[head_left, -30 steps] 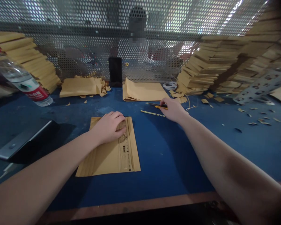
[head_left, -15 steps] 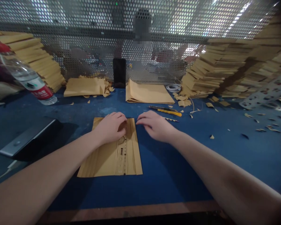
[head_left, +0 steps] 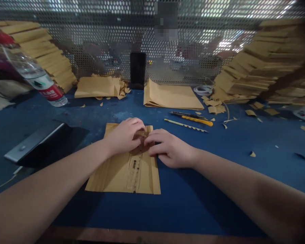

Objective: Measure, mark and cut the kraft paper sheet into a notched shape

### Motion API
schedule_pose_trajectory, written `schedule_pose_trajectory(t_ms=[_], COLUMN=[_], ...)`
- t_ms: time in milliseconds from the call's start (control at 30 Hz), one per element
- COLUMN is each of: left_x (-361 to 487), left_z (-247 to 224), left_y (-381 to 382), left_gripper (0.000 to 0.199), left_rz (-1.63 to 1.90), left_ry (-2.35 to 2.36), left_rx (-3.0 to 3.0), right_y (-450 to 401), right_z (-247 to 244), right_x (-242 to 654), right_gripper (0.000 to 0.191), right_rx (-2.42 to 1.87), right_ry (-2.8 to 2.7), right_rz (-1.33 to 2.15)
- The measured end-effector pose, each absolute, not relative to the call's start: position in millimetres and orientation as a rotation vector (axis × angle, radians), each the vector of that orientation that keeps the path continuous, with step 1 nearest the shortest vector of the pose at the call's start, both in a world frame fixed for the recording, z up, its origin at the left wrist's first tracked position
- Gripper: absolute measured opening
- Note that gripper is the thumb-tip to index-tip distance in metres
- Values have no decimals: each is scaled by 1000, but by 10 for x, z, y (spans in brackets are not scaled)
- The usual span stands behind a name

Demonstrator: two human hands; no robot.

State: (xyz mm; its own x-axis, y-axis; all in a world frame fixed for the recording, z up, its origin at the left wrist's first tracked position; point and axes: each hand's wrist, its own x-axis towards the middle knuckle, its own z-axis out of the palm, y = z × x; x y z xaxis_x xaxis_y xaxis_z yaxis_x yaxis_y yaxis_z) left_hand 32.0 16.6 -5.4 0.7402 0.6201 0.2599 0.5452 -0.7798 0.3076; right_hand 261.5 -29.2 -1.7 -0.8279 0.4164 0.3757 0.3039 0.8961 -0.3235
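A clear ruler lies lengthwise, slightly slanted, on a brown paper sheet with folds along its right side. My left hand is curled over the ruler's upper end, its thumb and fingers gripping it. Close by, my right hand reaches over the sheet's upper right edge with its fingers apart, fingertips near the ruler's top. Whether those fingertips touch the ruler is unclear.
Behind the hands lie a striped pencil, a yellow cutter and folded brown paper. A phone leans on the mesh. At left are a bottle and a dark device. Paper stacks stand both sides.
My right hand has moved left, from beside the sheet to over its edge near my left hand. The ruler is more slanted, and the camera view has shifted.
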Motion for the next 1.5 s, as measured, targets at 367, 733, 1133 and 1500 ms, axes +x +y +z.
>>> schedule_pose_trajectory(t_ms=[367,733,1133,1500], left_x=[353,355,310,323], left_z=[-38,38,41,-3], left_y=[158,70,46,49], left_gripper=[28,86,129,128], left_rz=[494,196,17,122], left_ry=[925,850,876,865], left_rx=[2665,2737,2713,2688], right_y=[-274,-150,-227,-219], right_z=[62,34,10,-4], right_x=[2726,2746,2742,2748], right_gripper=[27,22,44,40], right_rx=[-697,-964,-981,-992], right_ry=[-2605,-2491,-2469,-2446], right_rz=[515,590,485,498])
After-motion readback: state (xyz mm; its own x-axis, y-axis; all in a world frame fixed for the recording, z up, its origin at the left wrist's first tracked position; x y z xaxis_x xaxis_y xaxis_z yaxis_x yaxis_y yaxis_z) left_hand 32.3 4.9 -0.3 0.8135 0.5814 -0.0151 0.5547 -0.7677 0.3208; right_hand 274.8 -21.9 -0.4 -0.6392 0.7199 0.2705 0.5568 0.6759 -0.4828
